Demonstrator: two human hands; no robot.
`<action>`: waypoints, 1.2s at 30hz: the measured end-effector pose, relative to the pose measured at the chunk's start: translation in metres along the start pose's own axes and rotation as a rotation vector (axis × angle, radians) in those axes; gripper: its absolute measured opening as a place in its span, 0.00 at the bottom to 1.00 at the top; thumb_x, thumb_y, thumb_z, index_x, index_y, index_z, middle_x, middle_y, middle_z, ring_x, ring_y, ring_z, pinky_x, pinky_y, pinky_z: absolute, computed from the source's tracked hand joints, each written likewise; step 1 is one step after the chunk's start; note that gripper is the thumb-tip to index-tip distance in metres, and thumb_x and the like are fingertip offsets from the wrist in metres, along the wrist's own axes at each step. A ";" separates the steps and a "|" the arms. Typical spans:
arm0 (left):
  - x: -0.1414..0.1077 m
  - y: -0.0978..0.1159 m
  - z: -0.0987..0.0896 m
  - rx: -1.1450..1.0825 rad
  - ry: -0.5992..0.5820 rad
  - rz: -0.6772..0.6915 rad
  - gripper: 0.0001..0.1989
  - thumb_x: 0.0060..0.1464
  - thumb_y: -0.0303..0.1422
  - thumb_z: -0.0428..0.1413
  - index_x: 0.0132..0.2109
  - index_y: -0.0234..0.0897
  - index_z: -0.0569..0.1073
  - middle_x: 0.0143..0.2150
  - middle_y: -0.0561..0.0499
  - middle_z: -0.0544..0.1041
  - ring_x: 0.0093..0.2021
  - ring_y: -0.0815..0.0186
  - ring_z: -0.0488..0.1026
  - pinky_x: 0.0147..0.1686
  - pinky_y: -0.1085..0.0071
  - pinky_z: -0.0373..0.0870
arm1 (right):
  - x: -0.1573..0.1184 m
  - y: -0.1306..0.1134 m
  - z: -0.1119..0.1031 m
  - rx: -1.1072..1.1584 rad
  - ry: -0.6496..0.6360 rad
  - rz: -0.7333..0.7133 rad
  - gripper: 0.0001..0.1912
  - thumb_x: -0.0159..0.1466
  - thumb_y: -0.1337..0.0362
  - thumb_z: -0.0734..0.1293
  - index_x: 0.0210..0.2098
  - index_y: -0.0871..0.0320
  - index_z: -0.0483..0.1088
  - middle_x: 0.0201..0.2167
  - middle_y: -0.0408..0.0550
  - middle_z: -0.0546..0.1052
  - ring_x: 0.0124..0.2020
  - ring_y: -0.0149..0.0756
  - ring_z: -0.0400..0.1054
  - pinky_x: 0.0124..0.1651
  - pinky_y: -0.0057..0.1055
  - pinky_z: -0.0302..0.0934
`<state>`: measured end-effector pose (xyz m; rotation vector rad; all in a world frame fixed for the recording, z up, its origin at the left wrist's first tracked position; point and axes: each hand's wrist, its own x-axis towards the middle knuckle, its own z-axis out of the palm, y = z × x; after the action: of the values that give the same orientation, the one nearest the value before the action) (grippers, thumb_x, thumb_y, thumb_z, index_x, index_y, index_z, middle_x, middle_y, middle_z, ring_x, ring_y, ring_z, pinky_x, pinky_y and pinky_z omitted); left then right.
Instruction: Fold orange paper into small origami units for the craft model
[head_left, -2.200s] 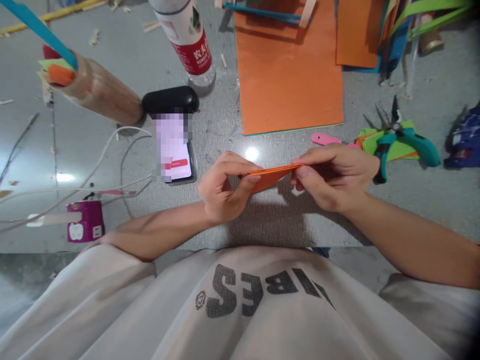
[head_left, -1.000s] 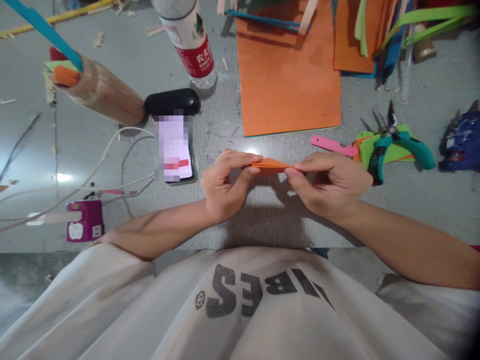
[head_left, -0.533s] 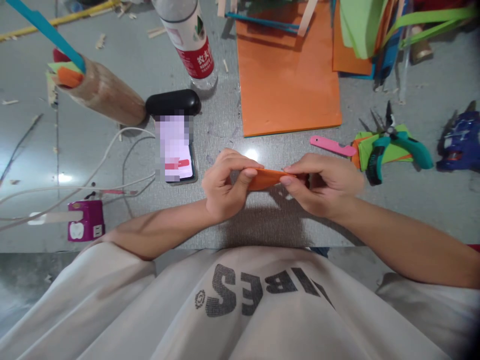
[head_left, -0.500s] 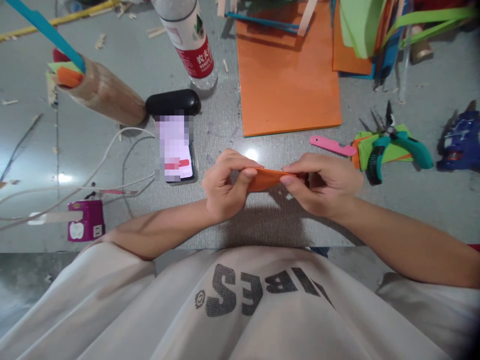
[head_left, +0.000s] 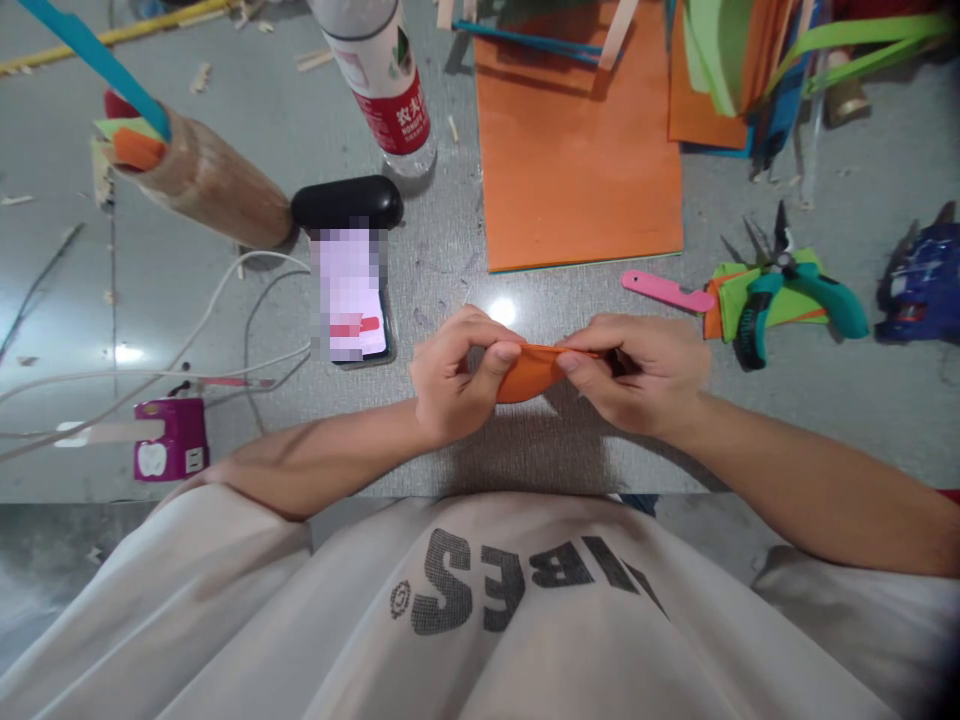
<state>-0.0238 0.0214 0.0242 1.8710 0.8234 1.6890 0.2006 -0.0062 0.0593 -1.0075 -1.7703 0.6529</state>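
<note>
A small orange piece (head_left: 531,375), apparently folded paper or felt, is stretched between my two hands above the grey table. My left hand (head_left: 465,375) pinches its left end between thumb and fingers. Its right end is pinched the same way by my right hand (head_left: 641,372). The upper edge of the piece runs nearly straight, and its lower edge curves down between the thumbs. Beyond my hands lies a stack of orange sheets (head_left: 581,170). A pink folding knife or cutter (head_left: 666,291) rests just past my right hand.
Teal-handled pliers (head_left: 784,275) lie on green and orange pieces at the right, beside a blue tool (head_left: 926,280). To the left are a phone (head_left: 352,290), a black case (head_left: 347,203), a bottle (head_left: 386,95), a wooden cup (head_left: 217,180), a purple charger (head_left: 171,440) and white cables.
The orange piece has tilted so that more of its face shows below the upper edge. Both hands have shifted slightly toward my body, still pinching it.
</note>
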 end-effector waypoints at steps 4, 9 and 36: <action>0.003 0.003 -0.001 -0.034 -0.064 0.061 0.07 0.82 0.37 0.64 0.49 0.44 0.84 0.36 0.52 0.89 0.32 0.66 0.85 0.33 0.69 0.80 | 0.002 -0.003 0.001 0.086 0.038 -0.085 0.08 0.77 0.65 0.77 0.40 0.47 0.84 0.20 0.33 0.70 0.17 0.29 0.58 0.21 0.35 0.52; 0.007 0.007 -0.002 -0.094 -0.156 0.116 0.07 0.82 0.39 0.66 0.52 0.42 0.84 0.38 0.50 0.90 0.34 0.67 0.87 0.34 0.72 0.82 | 0.003 -0.002 0.001 0.088 -0.002 -0.141 0.09 0.76 0.64 0.79 0.39 0.45 0.82 0.19 0.33 0.68 0.18 0.30 0.59 0.23 0.36 0.56; 0.003 0.008 0.000 0.013 0.051 -0.271 0.23 0.80 0.51 0.67 0.39 0.40 0.86 0.30 0.54 0.85 0.28 0.71 0.78 0.29 0.73 0.71 | 0.002 0.010 0.005 0.062 -0.161 0.143 0.25 0.82 0.50 0.75 0.33 0.50 0.65 0.22 0.36 0.68 0.22 0.32 0.58 0.27 0.37 0.53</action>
<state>-0.0232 0.0178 0.0322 1.6453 1.0586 1.5693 0.1985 0.0010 0.0506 -1.0713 -1.8160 0.8945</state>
